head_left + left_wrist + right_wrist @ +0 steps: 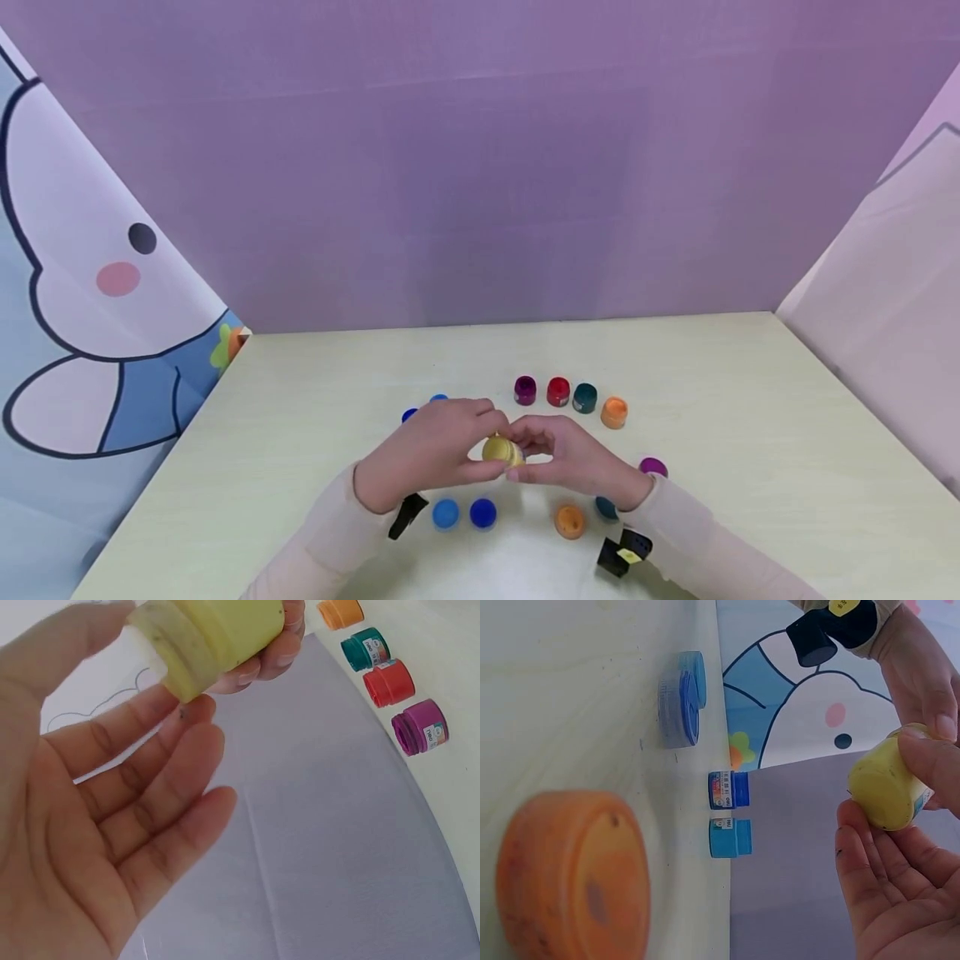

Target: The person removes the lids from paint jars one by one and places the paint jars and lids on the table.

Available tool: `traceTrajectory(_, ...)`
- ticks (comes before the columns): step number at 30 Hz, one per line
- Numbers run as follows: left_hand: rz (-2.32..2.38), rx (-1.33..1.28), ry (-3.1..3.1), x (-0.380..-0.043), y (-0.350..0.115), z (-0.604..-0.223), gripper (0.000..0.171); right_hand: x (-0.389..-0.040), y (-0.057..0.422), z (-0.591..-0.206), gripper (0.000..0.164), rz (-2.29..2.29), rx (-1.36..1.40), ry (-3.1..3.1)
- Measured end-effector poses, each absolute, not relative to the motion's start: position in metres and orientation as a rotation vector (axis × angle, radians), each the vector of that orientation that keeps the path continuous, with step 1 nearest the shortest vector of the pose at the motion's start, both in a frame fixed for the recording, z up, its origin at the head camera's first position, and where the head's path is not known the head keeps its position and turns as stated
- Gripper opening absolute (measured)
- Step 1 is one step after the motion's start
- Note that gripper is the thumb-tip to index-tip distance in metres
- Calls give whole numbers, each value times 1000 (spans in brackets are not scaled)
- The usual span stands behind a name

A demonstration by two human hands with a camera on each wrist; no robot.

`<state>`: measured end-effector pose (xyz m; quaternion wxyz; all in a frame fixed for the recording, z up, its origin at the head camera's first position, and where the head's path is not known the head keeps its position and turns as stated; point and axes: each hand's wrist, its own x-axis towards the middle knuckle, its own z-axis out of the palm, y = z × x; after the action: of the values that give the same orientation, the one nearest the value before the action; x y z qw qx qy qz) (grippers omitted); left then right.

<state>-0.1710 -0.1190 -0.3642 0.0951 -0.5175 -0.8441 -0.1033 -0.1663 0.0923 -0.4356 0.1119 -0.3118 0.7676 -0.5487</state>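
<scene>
A small yellow paint jar (497, 450) is held in the air above the table between both hands. My left hand (442, 442) pinches its capped end between thumb and index finger; in the left wrist view the other fingers of the left hand (142, 787) stay loosely spread below. From the opposite end, my right hand (577, 458) grips the jar's body. The right wrist view shows the yellow jar (885, 787) tilted on its side, the right thumb over it and the right fingers beneath.
Behind the hands stand purple (525, 390), red (558, 392), green (585, 397) and orange (614, 412) jars. Blue (724, 790) and light blue (727, 838) jars stand left. Nearer lie light blue (446, 514), dark blue (483, 513) and orange (570, 522) lids; the right arm partly hides others.
</scene>
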Motion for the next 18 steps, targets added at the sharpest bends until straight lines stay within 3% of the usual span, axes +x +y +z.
traceTrajectory(11, -275, -1510, -2696, -170, -120, -359, 49, -168, 94, -435, 34, -1609, -911, 2266)
traceTrajectory(18, -234, -1573, -2712, -168, -119, -357, 48, -167, 93, -434, 37, -1610, -878, 2256)
